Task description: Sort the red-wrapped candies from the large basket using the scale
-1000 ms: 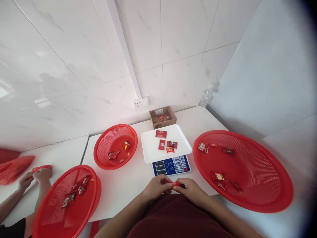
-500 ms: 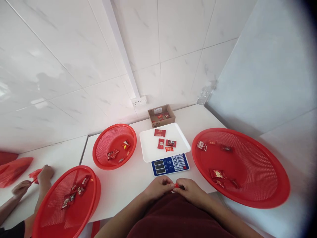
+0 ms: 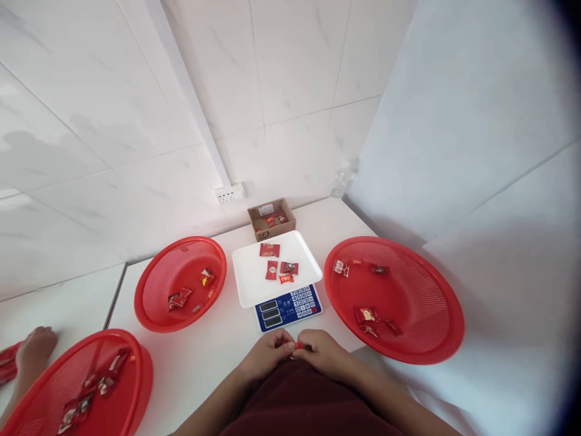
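My left hand (image 3: 265, 357) and my right hand (image 3: 323, 354) meet at the near edge of the white table, fingers pinched together on a small red wrapped candy (image 3: 298, 345). Just beyond them stands a blue scale (image 3: 287, 306) with a white tray (image 3: 254, 278) on top, holding several red candy packets (image 3: 276, 267). A large red mesh basket (image 3: 431, 309) lies to the right with a few packets inside.
A smaller red basket (image 3: 154, 290) with candies sits left of the scale, and another red basket (image 3: 136, 375) is at the lower left. A small cardboard box (image 3: 271, 219) stands by the wall. Another person's hand (image 3: 36, 346) rests at the far left.
The view has shifted right, so everything slid left in frame. My hands stay pinched on the candy. The other person's hands moved toward the left edge.
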### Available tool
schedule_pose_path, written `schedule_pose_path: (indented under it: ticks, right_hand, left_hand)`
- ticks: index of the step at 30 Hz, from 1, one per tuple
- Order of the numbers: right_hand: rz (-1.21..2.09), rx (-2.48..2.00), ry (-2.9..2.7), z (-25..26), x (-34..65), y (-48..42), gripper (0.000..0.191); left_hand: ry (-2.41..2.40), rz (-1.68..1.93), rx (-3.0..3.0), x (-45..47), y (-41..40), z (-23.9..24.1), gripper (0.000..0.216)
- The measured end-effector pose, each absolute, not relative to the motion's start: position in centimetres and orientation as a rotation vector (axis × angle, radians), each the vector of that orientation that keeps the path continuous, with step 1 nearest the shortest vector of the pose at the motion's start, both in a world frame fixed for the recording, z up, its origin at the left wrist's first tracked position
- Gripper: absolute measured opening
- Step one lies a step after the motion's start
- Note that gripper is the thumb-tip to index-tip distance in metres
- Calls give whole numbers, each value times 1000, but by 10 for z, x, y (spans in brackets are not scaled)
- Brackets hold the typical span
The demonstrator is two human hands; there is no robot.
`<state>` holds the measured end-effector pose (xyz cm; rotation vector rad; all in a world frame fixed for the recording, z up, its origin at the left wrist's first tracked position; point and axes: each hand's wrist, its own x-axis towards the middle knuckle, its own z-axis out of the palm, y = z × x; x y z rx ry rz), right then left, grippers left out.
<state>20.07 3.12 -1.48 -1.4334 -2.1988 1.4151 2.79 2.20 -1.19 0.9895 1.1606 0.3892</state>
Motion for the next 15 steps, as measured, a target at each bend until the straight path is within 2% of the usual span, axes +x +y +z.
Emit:
schedule_pose_path:
  ticks: [15]
  right_hand:
    - [1510, -1358, -2066, -16, 200, 31, 25]
  left_hand:
    - [1197, 407, 1067, 29, 22, -7, 28]
